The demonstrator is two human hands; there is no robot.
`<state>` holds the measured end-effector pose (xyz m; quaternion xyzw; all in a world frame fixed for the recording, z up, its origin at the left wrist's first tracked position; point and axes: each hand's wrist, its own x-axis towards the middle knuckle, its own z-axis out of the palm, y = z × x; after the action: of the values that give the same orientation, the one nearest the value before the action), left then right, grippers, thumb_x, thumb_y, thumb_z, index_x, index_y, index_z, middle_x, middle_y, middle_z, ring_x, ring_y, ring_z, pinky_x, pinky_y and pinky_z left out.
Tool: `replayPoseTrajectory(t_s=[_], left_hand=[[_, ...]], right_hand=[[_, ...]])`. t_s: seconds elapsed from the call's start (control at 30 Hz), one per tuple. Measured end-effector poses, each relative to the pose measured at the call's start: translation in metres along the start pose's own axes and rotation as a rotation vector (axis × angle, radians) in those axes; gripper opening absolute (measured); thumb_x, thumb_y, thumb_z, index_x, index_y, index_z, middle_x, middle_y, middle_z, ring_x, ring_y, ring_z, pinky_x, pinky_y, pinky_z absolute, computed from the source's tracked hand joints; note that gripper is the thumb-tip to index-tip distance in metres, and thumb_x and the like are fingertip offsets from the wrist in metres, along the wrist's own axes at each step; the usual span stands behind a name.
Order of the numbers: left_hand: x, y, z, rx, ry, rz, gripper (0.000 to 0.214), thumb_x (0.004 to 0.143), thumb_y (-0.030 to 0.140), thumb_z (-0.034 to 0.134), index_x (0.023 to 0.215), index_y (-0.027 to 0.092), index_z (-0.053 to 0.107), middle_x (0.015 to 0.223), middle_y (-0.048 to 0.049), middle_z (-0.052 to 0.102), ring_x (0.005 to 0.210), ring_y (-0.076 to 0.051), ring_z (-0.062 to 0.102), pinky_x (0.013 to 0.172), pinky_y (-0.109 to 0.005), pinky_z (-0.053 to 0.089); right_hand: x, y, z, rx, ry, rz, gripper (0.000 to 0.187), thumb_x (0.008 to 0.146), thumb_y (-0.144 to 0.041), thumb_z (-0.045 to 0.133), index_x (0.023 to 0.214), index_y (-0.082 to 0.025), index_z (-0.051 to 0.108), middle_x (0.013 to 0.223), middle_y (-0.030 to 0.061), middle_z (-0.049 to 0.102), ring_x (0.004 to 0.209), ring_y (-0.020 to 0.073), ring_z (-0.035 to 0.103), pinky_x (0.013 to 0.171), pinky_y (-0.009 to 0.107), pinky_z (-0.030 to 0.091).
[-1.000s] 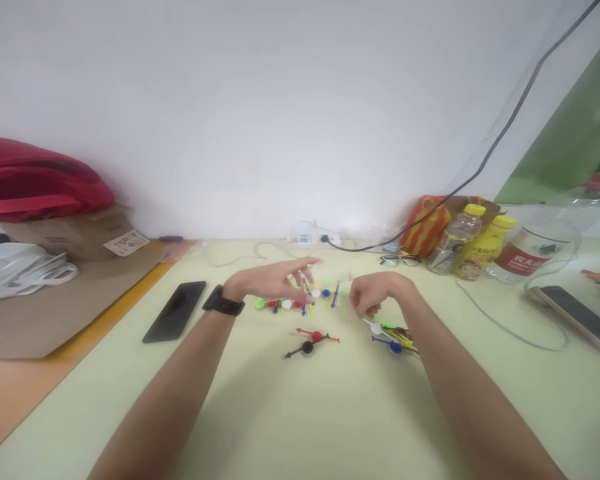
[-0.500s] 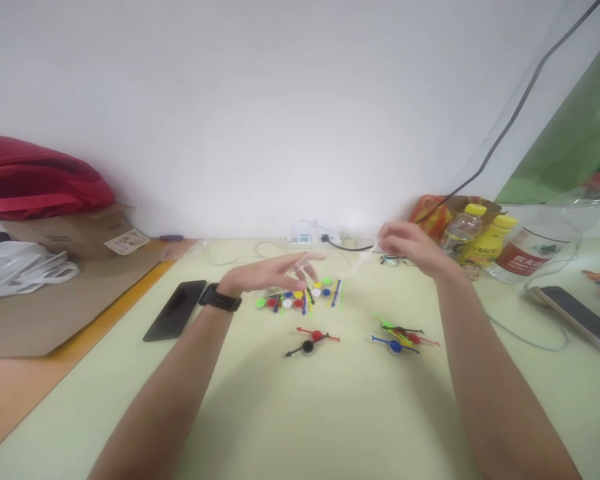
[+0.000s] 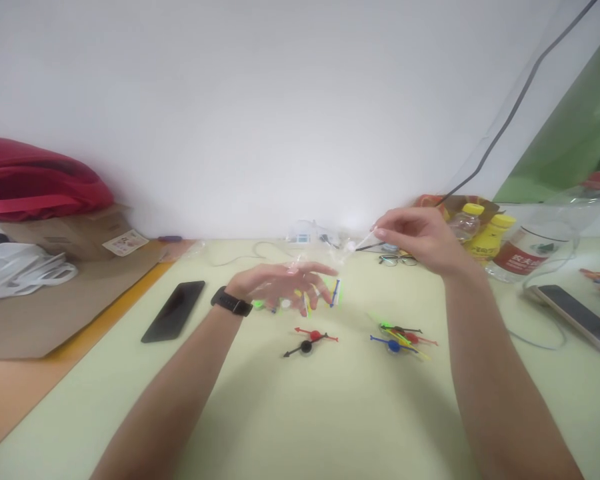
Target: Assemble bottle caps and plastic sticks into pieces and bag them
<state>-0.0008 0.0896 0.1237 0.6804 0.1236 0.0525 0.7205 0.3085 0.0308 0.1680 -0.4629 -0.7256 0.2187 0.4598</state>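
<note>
My right hand (image 3: 417,237) pinches the edge of a clear thin plastic bag (image 3: 347,253) above the back of the table. My left hand (image 3: 285,287) has its fingers stretched out and apart, with the clear plastic over or around it; which, I cannot tell. Behind and below it lie loose coloured discs and arrows, partly hidden, among them a blue arrow (image 3: 335,293). Nearer me rest a red arrow spinner (image 3: 315,335) and a black arrow spinner (image 3: 307,346), overlapping. A second cluster to the right includes a blue arrow spinner (image 3: 394,346) with green, black, red and yellow ones.
A black phone (image 3: 174,312) lies at left, near cardboard (image 3: 80,300) and a white plastic bag (image 3: 25,273). Glasses (image 3: 397,260), a yellow bottle (image 3: 489,240), a large red-labelled bottle (image 3: 523,253) and another phone (image 3: 577,317) are at right. Cables run along the wall.
My left hand has moved slightly right, its fingers now spread under the clear plastic. The right hand has shifted a little and the bag now stretches between both hands.
</note>
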Motion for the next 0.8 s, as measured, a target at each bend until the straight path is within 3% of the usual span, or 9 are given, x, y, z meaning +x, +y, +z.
replayPoseTrajectory(t_s=[0.13, 0.23, 0.4, 0.57, 0.63, 0.7, 0.8], left_hand=[[0.009, -0.005, 0.004, -0.045, -0.055, -0.009, 0.077, 0.090, 0.063, 0.055, 0.153, 0.021, 0.042, 0.136, -0.0198, 0.060, 0.106, -0.030, 0.061, 0.087, -0.043, 0.053], [0.015, -0.009, 0.005, -0.055, -0.070, -0.018, 0.071, 0.097, 0.059, 0.048, 0.154, 0.019, 0.040, 0.136, -0.0207, 0.059, 0.104, -0.028, 0.062, 0.088, -0.044, 0.053], [0.020, -0.015, 0.003, -0.105, -0.030, -0.056, 0.062, 0.102, 0.050, 0.047, 0.155, 0.021, 0.040, 0.135, -0.0189, 0.059, 0.104, -0.026, 0.062, 0.086, -0.040, 0.053], [0.021, -0.020, -0.003, -0.135, -0.019, -0.069, 0.060, 0.102, 0.048, 0.047, 0.156, 0.022, 0.040, 0.134, -0.0172, 0.059, 0.104, -0.025, 0.062, 0.085, -0.038, 0.053], [0.021, -0.021, -0.004, -0.139, -0.010, -0.075, 0.059, 0.102, 0.047, 0.048, 0.155, 0.023, 0.040, 0.135, -0.0163, 0.059, 0.105, -0.025, 0.062, 0.085, -0.037, 0.052], [0.021, -0.021, -0.005, -0.140, 0.002, -0.085, 0.059, 0.102, 0.047, 0.049, 0.155, 0.024, 0.041, 0.135, -0.0156, 0.058, 0.105, -0.025, 0.062, 0.084, -0.037, 0.052], [0.023, -0.024, -0.004, -0.113, 0.032, -0.104, 0.057, 0.102, 0.047, 0.051, 0.154, 0.025, 0.043, 0.132, -0.0147, 0.059, 0.102, -0.024, 0.062, 0.082, -0.036, 0.051]], right_hand=[[0.002, 0.004, 0.001, 0.045, -0.227, -0.025, 0.037, 0.080, -0.060, 0.076, 0.086, -0.023, 0.077, 0.080, 0.0052, 0.067, 0.071, 0.0185, 0.055, 0.063, 0.034, 0.045], [0.005, 0.017, 0.000, 0.084, -0.322, -0.028, 0.036, 0.082, -0.055, 0.077, 0.091, -0.021, 0.078, 0.086, 0.0062, 0.070, 0.074, 0.0175, 0.056, 0.066, 0.033, 0.045], [0.008, 0.037, -0.003, 0.059, -0.404, 0.032, 0.036, 0.083, -0.055, 0.076, 0.089, -0.019, 0.077, 0.088, 0.0065, 0.072, 0.081, 0.0193, 0.060, 0.073, 0.033, 0.047], [0.008, 0.047, -0.006, 0.014, -0.436, 0.142, 0.042, 0.087, -0.057, 0.068, 0.110, -0.022, 0.075, 0.088, 0.0049, 0.071, 0.073, 0.0166, 0.059, 0.066, 0.030, 0.046], [0.009, 0.055, -0.009, -0.045, -0.486, 0.191, 0.040, 0.087, -0.055, 0.066, 0.106, -0.021, 0.075, 0.092, 0.0062, 0.072, 0.077, 0.0178, 0.062, 0.068, 0.030, 0.048], [0.011, 0.067, -0.008, -0.151, -0.596, 0.272, 0.036, 0.085, -0.053, 0.069, 0.095, -0.019, 0.075, 0.094, 0.0079, 0.074, 0.082, 0.0201, 0.065, 0.070, 0.030, 0.049], [0.014, 0.090, 0.005, -0.312, -0.884, 0.470, 0.034, 0.072, -0.048, 0.079, 0.086, -0.017, 0.076, 0.091, 0.0091, 0.076, 0.083, 0.0222, 0.069, 0.070, 0.029, 0.051]])
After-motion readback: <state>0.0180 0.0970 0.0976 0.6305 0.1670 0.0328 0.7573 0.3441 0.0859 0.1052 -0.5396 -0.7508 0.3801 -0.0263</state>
